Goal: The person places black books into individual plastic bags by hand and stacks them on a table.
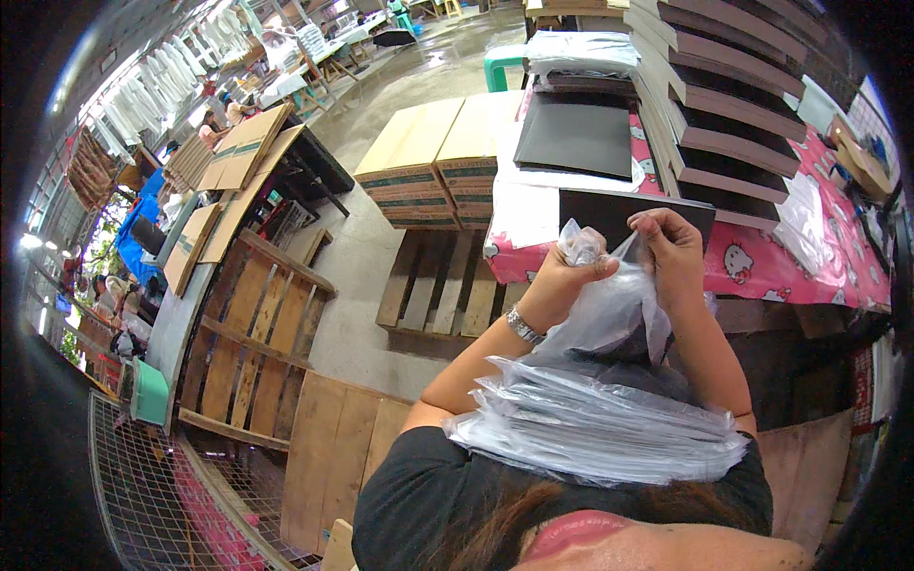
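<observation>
Both hands hold a clear plastic bag up in front of my body. My left hand is closed round a bunched part of it, and some film pokes out above the fist. Fingers and thumb of my right hand pinch the bag's upper edge and stretch it. Against my chest rests a thick stack of flat clear plastic bags. Just beyond my hands, a flat black board lies at the near table edge, partly hidden by them.
Tall stacks of dark, pale-edged boards stand on a table with a pink patterned cover. Left of it, cardboard boxes sit above a wooden pallet. More pallets and a wire mesh rack stand farther left.
</observation>
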Demonstrator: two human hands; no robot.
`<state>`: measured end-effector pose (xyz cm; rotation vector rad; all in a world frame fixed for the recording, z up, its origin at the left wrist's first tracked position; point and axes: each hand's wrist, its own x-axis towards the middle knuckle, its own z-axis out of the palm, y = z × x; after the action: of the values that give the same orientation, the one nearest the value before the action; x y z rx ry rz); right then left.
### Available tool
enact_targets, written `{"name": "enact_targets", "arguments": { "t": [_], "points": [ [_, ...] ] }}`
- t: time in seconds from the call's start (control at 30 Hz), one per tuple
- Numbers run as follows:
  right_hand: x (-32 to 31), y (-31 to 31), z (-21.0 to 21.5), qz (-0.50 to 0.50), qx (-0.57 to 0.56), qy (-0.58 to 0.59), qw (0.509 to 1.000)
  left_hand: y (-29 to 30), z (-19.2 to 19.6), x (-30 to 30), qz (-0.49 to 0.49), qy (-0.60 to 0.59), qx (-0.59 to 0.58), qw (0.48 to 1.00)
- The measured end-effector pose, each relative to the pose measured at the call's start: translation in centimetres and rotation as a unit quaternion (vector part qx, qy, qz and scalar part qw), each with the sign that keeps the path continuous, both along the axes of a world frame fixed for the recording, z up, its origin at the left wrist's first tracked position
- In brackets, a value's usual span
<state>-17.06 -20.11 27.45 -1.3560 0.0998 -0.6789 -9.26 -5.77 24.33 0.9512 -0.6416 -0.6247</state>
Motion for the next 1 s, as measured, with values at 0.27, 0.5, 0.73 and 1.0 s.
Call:
{"name": "enact_targets", "arguments": {
  "t": [0.27, 0.5, 0.73, 1.0],
  "points": [
    [-3.1, 0.1, 0.7, 0.552, -0.216, 0.08, 0.802, 5.3, 2.4, 1.9, -0.017, 0.001, 0.021, 1.0],
    [-5.8, -7.6, -2.6, 0.518, 0.041, 0.01, 0.854, 9.7, 0.2, 2.3, -0.123, -0.117, 0.168, 0.971],
    [-6.1, -9.6, -0.1, 0.329, 0.153, -0.13, 0.923, 9.1, 0.5, 1.7, -0.27, -0.36, 0.293, 0.844],
    [-6.5, -10.4, -2.2, 0.312, -0.086, -0.011, 0.946, 8.6, -3.7, 2.9, -0.323, -0.11, 0.16, 0.926]
  ]
}}
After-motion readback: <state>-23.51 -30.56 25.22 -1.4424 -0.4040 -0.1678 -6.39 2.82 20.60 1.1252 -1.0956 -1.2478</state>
